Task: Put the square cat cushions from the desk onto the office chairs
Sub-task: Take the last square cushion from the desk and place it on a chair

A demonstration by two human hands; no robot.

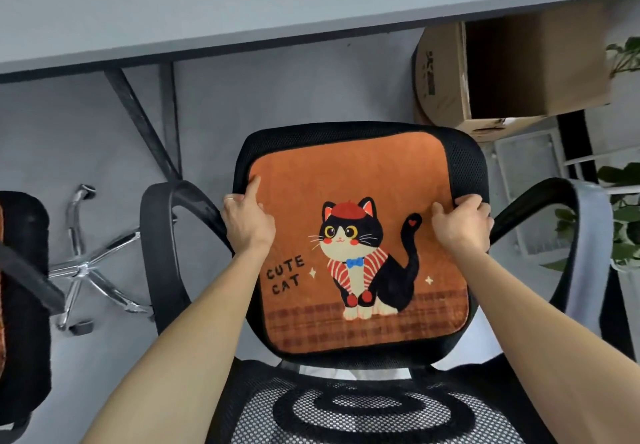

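We hold the square orange cat cushion (356, 246) flat on the seat of the black mesh office chair (467, 166). It covers nearly the whole seat, and the dark rim shows along the far edge and round the right far corner. Its print faces up: a black-and-white cat in a red beret, with "CUTE CAT" beside it.

Our left hand (247, 221) pinches the cushion's left edge about halfway along the seat's left side, thumb laid on top and fingers curled under. Our right hand (462, 225) pinches the right edge the same way at the seat's right side.

The chair's looped armrests stand just outside each hand, and its mesh backrest (346, 412) is nearest to us.

The grey desk (242, 3) runs beyond the chair, well apart from the cushion. A cardboard box (502, 72) sits under its right end, green plants (623, 221) stand at the right, and a second chair (24, 287) with a chrome base (90, 263) stands at the left.
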